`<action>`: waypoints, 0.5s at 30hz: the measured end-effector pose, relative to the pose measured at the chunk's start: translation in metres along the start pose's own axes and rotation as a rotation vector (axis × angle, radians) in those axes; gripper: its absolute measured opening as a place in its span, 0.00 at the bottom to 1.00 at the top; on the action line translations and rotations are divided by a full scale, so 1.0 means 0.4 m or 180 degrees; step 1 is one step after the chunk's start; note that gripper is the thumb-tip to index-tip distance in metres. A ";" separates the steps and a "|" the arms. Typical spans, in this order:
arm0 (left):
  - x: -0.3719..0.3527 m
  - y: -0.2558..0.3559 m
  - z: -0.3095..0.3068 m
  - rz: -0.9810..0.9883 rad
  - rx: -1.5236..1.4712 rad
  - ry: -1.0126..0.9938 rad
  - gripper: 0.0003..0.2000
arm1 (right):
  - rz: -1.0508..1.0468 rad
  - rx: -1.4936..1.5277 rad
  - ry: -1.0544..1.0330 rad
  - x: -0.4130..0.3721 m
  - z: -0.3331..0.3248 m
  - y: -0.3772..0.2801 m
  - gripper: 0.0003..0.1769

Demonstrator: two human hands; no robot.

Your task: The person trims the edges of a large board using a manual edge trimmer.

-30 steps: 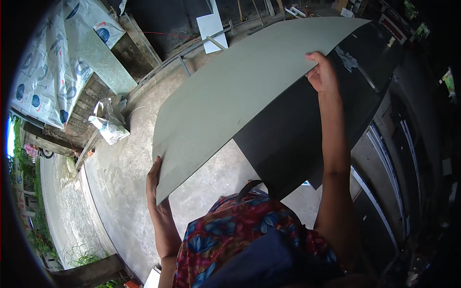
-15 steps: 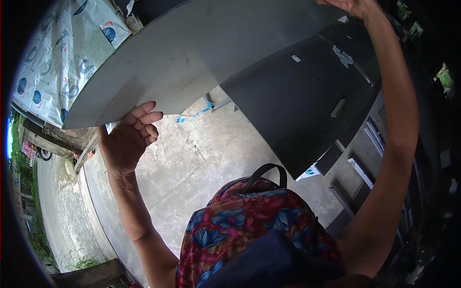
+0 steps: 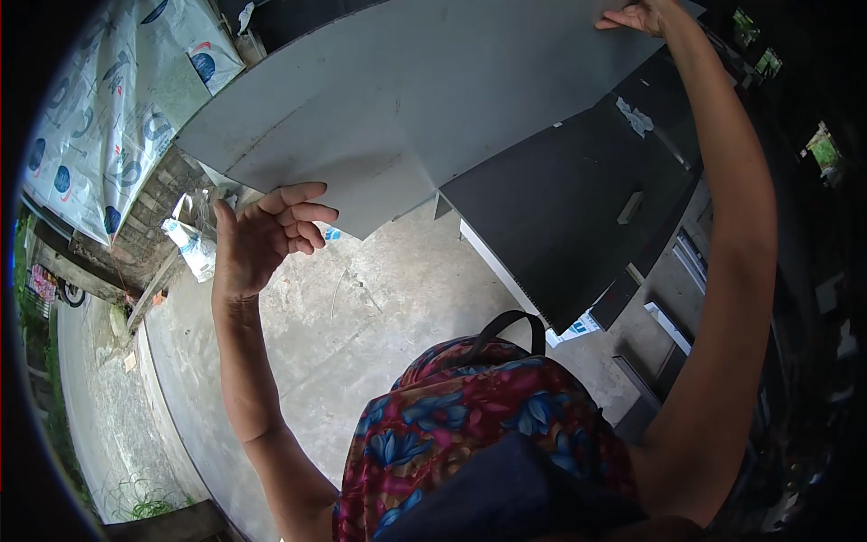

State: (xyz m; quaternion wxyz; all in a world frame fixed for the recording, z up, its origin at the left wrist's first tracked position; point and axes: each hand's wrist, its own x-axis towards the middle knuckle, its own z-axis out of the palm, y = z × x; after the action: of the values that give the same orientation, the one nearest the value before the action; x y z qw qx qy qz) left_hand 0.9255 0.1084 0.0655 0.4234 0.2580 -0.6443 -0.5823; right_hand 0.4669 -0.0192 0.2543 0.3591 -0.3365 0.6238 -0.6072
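The left hand (image 3: pixel 269 237), loosely unclenched, is at the grey sheet (image 3: pixel 397 90). Whether the right hand (image 3: pixel 643 18) grips it is unclear.

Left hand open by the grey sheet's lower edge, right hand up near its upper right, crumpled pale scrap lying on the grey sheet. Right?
One error: the crumpled pale scrap lies on the dark sheet, not the grey sheet; see the head view. The left hand and right hand are as you say.
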 end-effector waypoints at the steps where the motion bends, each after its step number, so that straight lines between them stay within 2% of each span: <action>1: 0.007 0.006 0.003 0.0154 0.0075 -0.0111 0.52 | 0.0074 -0.0024 0.0100 0.000 0.004 -0.004 0.33; 2: 0.013 0.013 0.021 0.0175 -0.0101 0.0339 0.47 | 0.0131 -0.0050 0.0017 0.027 0.003 -0.002 0.33; 5: 0.023 0.045 -0.008 -0.0302 0.1310 0.1025 0.38 | 0.0048 -0.0076 -0.0073 0.050 0.014 -0.011 0.34; 6: 0.029 0.057 0.010 0.0041 0.1909 0.1608 0.28 | 0.0016 -0.0093 -0.0106 0.056 0.016 -0.013 0.35; 7: 0.039 0.062 0.028 0.0145 0.2502 0.2387 0.24 | -0.0013 -0.0113 -0.0124 0.062 0.018 -0.015 0.35; 9: 0.053 0.049 0.024 0.0669 0.3394 0.2960 0.21 | -0.0071 -0.0149 -0.0190 0.078 0.027 -0.017 0.36; 12: 0.118 0.007 0.029 0.1560 0.3038 0.3017 0.21 | -0.0197 -0.0235 -0.0326 0.102 0.039 -0.017 0.37; 15: 0.193 -0.008 0.034 0.2089 0.2073 0.2835 0.21 | -0.0344 -0.0355 -0.0473 0.123 0.065 -0.009 0.38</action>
State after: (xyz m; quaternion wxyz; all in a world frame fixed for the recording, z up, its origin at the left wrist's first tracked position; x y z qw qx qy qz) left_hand 0.8743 0.0515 0.0819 0.7066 0.3800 -0.5960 -0.0339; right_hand 0.4639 -0.0748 0.2557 0.3518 -0.4333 0.6092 -0.5634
